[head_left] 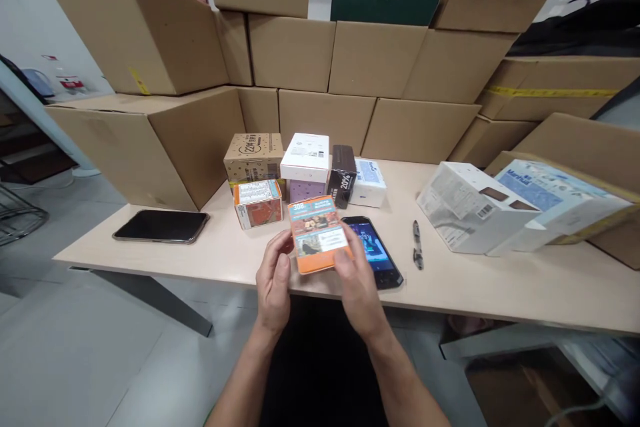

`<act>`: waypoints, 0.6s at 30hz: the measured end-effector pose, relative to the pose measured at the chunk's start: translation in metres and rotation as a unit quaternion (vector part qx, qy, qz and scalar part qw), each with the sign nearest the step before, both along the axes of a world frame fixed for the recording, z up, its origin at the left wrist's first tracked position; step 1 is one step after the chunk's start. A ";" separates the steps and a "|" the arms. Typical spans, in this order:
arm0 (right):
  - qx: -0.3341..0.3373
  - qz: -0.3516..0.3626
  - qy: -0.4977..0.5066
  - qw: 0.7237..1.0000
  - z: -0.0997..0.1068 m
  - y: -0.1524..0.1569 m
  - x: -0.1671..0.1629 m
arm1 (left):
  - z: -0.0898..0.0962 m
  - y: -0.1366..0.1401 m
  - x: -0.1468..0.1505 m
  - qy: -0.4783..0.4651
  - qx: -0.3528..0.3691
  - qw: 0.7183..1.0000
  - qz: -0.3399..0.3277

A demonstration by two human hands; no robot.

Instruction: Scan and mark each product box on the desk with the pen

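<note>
A small orange, blue and white printed box [320, 240] is tilted up in front of me, over the table's near edge. My right hand [361, 287] grips its lower right side, thumb pressed on the front face and fingers behind. Cupped at the box's left edge is my left hand [275, 283]; its thumb stands off the box and its fingertips are partly hidden. Just behind the held box sits an orange and white carton [259, 210]. A phone with a lit screen [375, 253] lies partly behind my right hand.
A dark phone [161, 225] lies left, a pen [417, 245] right. Behind stand a brown printed box [254, 153], a white box [306, 155], a black box [343, 177] and a blue-white box [369, 183]. Open white cartons [470, 210] stand right; cardboard boxes [320, 113] wall the back.
</note>
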State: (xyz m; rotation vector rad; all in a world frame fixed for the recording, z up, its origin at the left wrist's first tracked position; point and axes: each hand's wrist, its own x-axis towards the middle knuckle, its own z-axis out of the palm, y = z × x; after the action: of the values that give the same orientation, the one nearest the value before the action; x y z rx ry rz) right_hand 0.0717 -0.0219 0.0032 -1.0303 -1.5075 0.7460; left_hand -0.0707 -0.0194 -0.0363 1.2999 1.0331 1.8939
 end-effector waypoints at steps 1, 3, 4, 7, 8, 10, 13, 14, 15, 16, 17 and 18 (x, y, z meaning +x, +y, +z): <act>-0.007 0.006 -0.018 1.000 -0.004 0.000 -0.008 | 0.001 0.000 -0.003 -0.002 -0.013 1.000 0.003; -0.015 0.003 -0.064 0.998 -0.012 0.002 -0.016 | 0.004 0.001 -0.008 0.017 -0.043 0.999 0.013; -0.020 -0.001 -0.079 0.997 -0.016 0.003 -0.018 | 0.005 0.002 -0.011 0.034 -0.057 0.998 0.014; -0.036 0.000 -0.076 0.996 -0.024 0.006 -0.018 | 0.008 0.004 -0.014 0.077 -0.085 0.993 -0.002; -0.038 0.002 -0.071 0.997 -0.025 0.006 -0.017 | 0.008 0.005 -0.014 0.084 -0.091 0.992 -0.007; -0.041 0.002 -0.065 0.997 -0.026 0.006 -0.016 | 0.009 0.005 -0.014 0.089 -0.099 0.991 -0.012; -0.040 0.004 -0.053 0.998 -0.025 0.006 -0.017 | 0.008 0.004 -0.014 0.089 -0.096 0.991 -0.022; -0.036 0.007 -0.046 0.998 -0.025 0.006 -0.017 | 0.008 0.004 -0.014 0.093 -0.090 0.991 -0.027; -0.030 0.009 -0.037 0.999 -0.025 0.006 -0.017 | 0.008 0.004 -0.015 0.099 -0.082 0.991 -0.033; -0.022 0.011 -0.028 0.999 -0.026 0.007 -0.017 | 0.008 0.004 -0.015 0.110 -0.072 0.991 -0.040; -0.014 0.010 -0.017 1.000 -0.027 0.009 -0.016 | 0.009 0.005 -0.015 0.124 -0.059 0.990 -0.045; -0.007 0.010 -0.004 1.000 -0.028 0.011 -0.016 | 0.009 0.005 -0.016 0.143 -0.046 0.988 -0.048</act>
State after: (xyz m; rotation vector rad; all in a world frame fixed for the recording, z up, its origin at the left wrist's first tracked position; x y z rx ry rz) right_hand 0.0560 -0.0109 -0.0245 -1.0318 -1.5232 0.7679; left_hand -0.0863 -0.0140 -0.0272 1.5687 1.1612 1.6003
